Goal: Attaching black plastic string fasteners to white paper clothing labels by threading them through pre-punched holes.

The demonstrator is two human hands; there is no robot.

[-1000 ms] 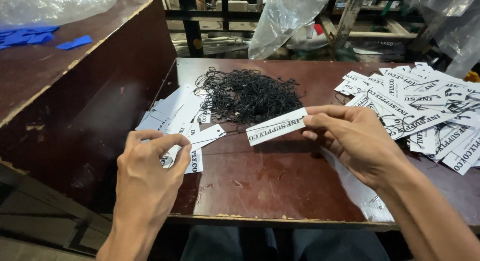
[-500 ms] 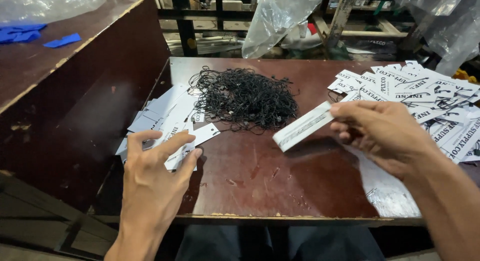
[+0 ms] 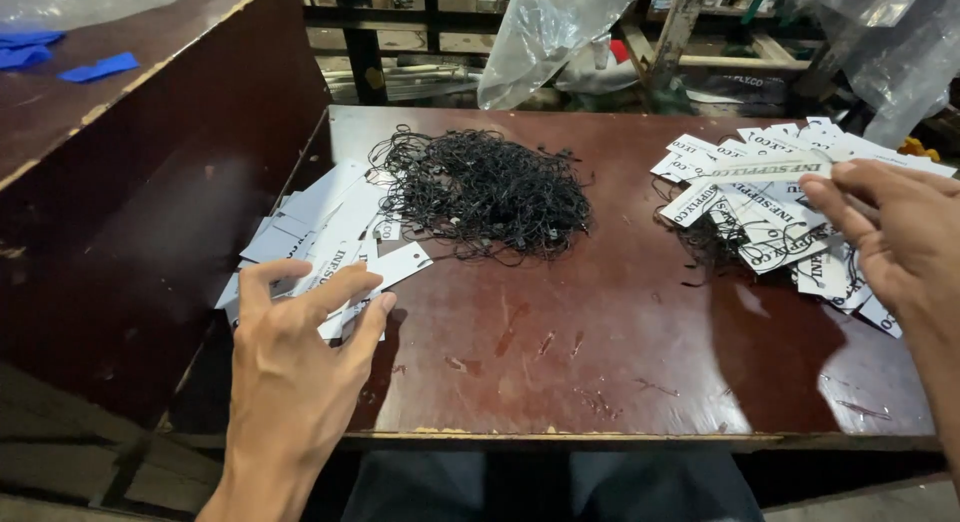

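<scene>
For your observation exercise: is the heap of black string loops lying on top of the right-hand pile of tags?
No: the heap of black loops lies on bare tabletop, apart from the right-hand tags.

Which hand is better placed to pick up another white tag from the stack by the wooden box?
Left. The left hand already rests on that tag stack; the right hand is across the table, holding a tag.
</scene>
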